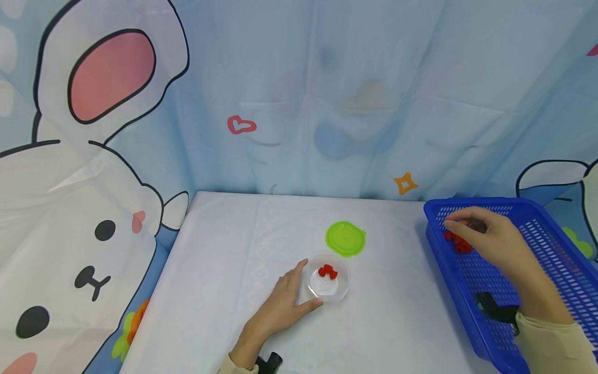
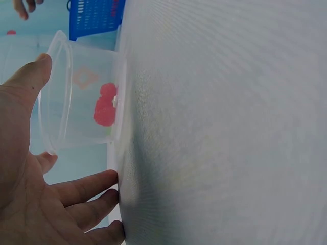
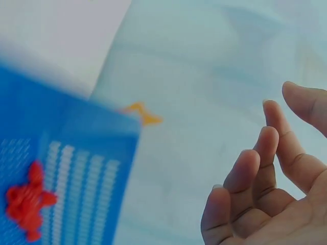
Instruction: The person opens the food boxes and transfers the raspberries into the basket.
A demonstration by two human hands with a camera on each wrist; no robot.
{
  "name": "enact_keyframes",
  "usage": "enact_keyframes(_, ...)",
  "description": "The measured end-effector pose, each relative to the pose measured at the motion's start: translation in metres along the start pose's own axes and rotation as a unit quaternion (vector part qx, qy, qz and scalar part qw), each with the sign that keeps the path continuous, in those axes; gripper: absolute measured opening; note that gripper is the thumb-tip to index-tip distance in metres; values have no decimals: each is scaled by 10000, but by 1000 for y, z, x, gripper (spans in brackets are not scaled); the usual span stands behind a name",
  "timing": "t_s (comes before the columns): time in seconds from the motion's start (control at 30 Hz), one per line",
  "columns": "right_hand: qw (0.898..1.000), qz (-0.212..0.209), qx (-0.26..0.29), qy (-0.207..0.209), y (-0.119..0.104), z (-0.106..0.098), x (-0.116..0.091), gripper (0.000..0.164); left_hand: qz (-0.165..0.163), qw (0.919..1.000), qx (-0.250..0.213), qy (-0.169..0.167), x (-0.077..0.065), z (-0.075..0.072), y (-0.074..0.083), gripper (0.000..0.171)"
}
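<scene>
A clear plastic cup (image 1: pixel 337 291) stands on the table with three small red raspberry-like pieces (image 1: pixel 328 271) at its bottom. My left hand (image 1: pixel 282 304) holds it by the rim, thumb on one side and index finger on the other. In the left wrist view the other fingers (image 2: pixel 84 188) of that hand rest on the white cloth beside the cup. Over the blue basket (image 1: pixel 448 291) hovers my right hand (image 1: pixel 490 239), its thumb and fingers curved and nothing between them. Below it, several red pieces (image 1: pixel 461 245) lie together in the basket.
Just behind the cup lies a round green lid (image 1: pixel 345 239) with a small tab. White cloth (image 1: pixel 224 259) covers the table. A light blue curtain (image 1: pixel 289 93) with cartoon prints hangs along the back, and a large printed rabbit (image 1: pixel 79 249) is at the left.
</scene>
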State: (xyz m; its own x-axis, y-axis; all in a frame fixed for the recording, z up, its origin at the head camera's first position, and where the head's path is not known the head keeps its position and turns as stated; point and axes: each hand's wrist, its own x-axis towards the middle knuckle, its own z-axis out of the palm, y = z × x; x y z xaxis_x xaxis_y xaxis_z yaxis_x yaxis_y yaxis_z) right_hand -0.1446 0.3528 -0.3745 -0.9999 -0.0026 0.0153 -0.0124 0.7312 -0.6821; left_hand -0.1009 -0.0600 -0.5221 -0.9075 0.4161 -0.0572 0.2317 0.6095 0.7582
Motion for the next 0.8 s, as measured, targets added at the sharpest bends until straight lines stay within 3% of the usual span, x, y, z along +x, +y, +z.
enact_keyframes(0.4, 9931, -1132, 301, 66, -61, 53, -6, 20, 23, 10000, -9, 11, 1, 0, -1, 96)
enact_keyframes(0.63, 9864, -1552, 511, 203, -63, 93, 2, 12, 31, 10000, 14, -18, 1, 0, -1, 96)
enact_keyframes(0.8, 9826, -1705, 732, 99, -55, 122, 7, 16, 2, 10000, -5, -40, 1, -1, 0, 97)
